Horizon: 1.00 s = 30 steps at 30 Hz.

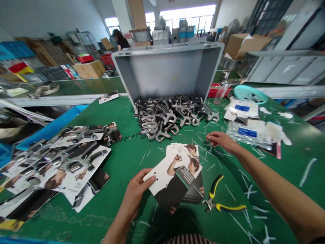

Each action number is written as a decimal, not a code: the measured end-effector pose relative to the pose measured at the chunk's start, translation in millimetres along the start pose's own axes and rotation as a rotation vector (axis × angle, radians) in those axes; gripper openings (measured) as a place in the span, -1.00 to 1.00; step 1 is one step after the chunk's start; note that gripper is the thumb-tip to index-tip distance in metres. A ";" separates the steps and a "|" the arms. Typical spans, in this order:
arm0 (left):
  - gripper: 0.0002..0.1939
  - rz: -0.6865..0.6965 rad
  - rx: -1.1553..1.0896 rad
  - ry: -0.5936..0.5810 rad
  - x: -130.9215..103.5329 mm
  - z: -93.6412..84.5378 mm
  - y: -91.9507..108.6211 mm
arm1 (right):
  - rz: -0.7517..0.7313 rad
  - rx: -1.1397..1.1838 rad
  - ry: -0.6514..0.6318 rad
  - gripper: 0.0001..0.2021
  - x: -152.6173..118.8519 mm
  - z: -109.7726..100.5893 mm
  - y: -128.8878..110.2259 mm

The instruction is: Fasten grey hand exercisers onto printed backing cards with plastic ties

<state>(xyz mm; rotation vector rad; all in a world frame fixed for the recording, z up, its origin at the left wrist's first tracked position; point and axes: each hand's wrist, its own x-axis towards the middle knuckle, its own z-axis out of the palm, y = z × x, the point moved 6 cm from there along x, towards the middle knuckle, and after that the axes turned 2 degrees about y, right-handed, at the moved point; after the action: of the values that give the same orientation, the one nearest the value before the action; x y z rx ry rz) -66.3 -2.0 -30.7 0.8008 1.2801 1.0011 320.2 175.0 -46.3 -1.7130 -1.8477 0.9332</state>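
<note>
Left fingers (149,182) pinch a card (169,184) covering part of a stack (194,194); right fingers (212,136) bunch together, any hold indiscernible.

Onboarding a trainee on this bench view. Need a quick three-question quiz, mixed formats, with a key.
1. Short answer: What is the left hand holding?

2. True or false: The pliers lie with their two handles pressed together.

3. Multiple choice: The open side of the grey crate behind the grey-and-black pieces faces:
A) straight up
B) toward the camera
C) straight down

Key:
1. A printed card, gripped at its end near the small holes.
2. False; the yellow-and-black handles are spread apart.
3. B
</note>
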 end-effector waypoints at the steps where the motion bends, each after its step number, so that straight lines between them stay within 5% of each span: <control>1: -0.65 -0.002 0.004 0.001 -2.0 -3.3 0.6 | -0.010 -0.027 -0.001 -0.56 -0.9 -0.7 -3.7; 5: -0.70 -0.011 0.017 -0.005 -5.7 -8.0 0.6 | 0.004 -0.258 -0.020 -0.70 -8.9 7.3 -10.2; 12: -0.72 -0.003 0.057 -0.077 3.6 9.7 -7.0 | 0.061 -0.608 -0.021 -0.84 -22.7 41.7 -15.5; 22: -0.71 0.041 -0.068 -0.001 0.8 0.0 0.7 | -0.029 -0.637 -0.084 -0.79 -21.7 33.8 -18.7; 30: -0.75 0.031 -0.037 -0.079 1.7 20.3 -6.2 | -0.048 -0.650 -0.113 -0.87 -9.3 53.5 -25.5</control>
<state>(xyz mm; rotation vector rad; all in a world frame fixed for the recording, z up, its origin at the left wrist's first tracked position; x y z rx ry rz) -45.3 -1.7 -34.2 0.8258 1.1818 1.0059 265.4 156.6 -62.3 -1.9808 -2.4374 0.4289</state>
